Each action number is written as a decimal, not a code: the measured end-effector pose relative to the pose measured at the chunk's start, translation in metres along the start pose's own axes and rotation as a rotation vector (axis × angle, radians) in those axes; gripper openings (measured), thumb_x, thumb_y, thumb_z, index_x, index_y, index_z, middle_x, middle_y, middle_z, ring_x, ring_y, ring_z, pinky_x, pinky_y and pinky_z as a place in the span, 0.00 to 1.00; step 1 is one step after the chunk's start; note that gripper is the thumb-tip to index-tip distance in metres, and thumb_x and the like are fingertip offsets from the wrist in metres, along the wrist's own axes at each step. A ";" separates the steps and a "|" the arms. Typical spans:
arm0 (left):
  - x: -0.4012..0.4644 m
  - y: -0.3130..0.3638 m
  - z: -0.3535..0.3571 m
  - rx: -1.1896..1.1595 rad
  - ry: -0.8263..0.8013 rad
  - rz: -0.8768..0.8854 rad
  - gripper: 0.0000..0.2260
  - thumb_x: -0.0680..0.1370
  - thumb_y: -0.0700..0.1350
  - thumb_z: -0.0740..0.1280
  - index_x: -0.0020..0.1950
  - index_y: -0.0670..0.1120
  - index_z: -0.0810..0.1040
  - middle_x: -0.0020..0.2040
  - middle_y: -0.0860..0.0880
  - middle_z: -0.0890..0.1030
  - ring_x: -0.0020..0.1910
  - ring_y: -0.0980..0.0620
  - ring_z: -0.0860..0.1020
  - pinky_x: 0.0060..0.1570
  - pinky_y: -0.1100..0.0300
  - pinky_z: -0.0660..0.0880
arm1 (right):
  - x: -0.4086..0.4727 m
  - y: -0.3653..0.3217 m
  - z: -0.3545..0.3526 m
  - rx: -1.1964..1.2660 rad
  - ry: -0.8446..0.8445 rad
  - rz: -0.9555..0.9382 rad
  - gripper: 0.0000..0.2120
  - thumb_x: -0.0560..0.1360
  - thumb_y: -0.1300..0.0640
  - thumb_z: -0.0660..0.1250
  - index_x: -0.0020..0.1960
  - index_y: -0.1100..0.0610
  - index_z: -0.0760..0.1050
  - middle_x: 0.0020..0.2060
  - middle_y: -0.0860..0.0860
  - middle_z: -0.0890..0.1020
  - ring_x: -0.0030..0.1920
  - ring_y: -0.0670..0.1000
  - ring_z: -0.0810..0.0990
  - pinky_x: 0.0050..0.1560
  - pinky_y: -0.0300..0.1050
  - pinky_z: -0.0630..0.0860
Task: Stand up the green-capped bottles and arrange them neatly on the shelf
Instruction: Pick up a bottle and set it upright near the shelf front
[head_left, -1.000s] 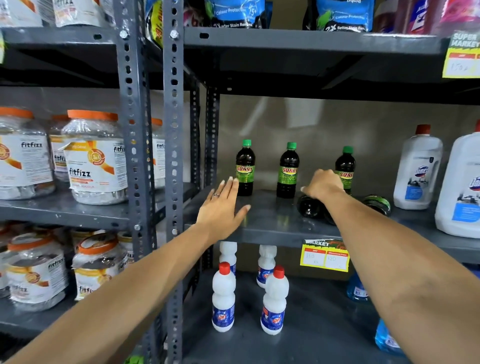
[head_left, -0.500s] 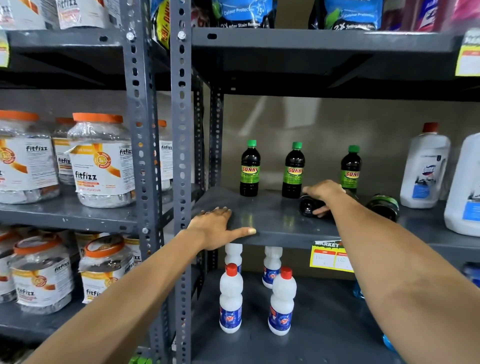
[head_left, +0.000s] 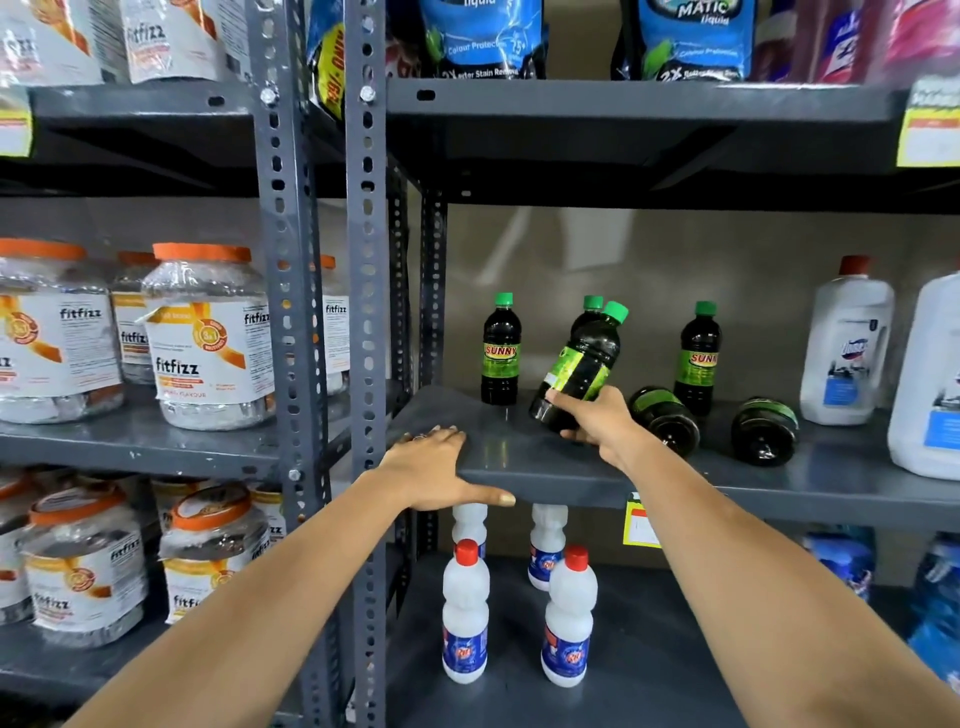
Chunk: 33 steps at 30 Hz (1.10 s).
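Held bottle: a dark, green-capped bottle (head_left: 582, 366) is gripped near its base and tilted, cap up and to the right, its base lifted just off the grey metal shelf (head_left: 545, 470).
Right hand: the right hand (head_left: 597, 421) wraps the bottle's lower body, fingers (head_left: 558, 399) curled around the front, thumb beneath.
Standing bottles: three green-capped bottles stand upright along the back of the same shelf: the left bottle (head_left: 501, 349) with its "SUNNY" label facing out, the middle bottle (head_left: 589, 312) mostly hidden behind the tilted one, and the right bottle (head_left: 700, 356).
Fallen bottles: two more lie on their sides, bases toward the camera: one fallen bottle (head_left: 665, 418) just right of the gripping hand, a second fallen bottle (head_left: 763, 431) further right, the two apart.
Left hand: the left hand (head_left: 434, 470) rests flat on the shelf's front left corner, fingers together on top, thumb (head_left: 491, 498) stretched along the front edge.
Neighbours: a white red-capped jug (head_left: 844, 340) and a larger white container (head_left: 927, 379) stand at the shelf's right end.
Below: white red-capped bottles (head_left: 465, 618) stand on the lower shelf; a yellow price tag (head_left: 638, 525) hangs from the edge beside the right forearm.
Left bay: orange-lidded "fitfizz" jars (head_left: 208, 338) fill the adjoining rack.
Above: blue detergent pouches (head_left: 478, 39) line the top shelf.
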<state>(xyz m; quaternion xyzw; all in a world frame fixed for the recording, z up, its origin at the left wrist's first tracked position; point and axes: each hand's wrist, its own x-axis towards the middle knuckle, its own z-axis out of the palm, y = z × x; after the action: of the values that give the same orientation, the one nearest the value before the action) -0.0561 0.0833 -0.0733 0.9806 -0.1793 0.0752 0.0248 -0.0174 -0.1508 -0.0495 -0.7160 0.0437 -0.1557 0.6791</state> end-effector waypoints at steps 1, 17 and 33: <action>0.000 0.001 -0.001 -0.008 -0.003 0.004 0.59 0.59 0.83 0.56 0.79 0.46 0.53 0.79 0.48 0.56 0.76 0.47 0.57 0.72 0.46 0.57 | 0.001 0.002 0.002 -0.023 -0.017 -0.024 0.19 0.70 0.57 0.76 0.59 0.58 0.77 0.52 0.54 0.83 0.44 0.48 0.81 0.31 0.42 0.80; -0.007 0.006 0.002 0.001 0.114 -0.022 0.55 0.61 0.80 0.62 0.77 0.45 0.59 0.77 0.47 0.61 0.74 0.46 0.62 0.70 0.49 0.61 | 0.016 0.013 0.045 -0.258 -0.168 -0.179 0.25 0.69 0.57 0.77 0.63 0.55 0.72 0.55 0.50 0.81 0.58 0.52 0.78 0.59 0.46 0.73; -0.005 0.003 0.012 -0.003 0.218 -0.029 0.54 0.59 0.81 0.60 0.74 0.46 0.64 0.74 0.49 0.67 0.70 0.46 0.68 0.64 0.51 0.68 | 0.011 0.012 0.046 -0.215 -0.200 -0.202 0.36 0.66 0.58 0.80 0.68 0.58 0.66 0.57 0.51 0.78 0.58 0.51 0.77 0.62 0.46 0.72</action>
<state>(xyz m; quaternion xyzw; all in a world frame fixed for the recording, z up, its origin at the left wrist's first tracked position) -0.0604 0.0812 -0.0855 0.9690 -0.1612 0.1810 0.0468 0.0081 -0.1111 -0.0608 -0.7970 -0.0797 -0.1458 0.5807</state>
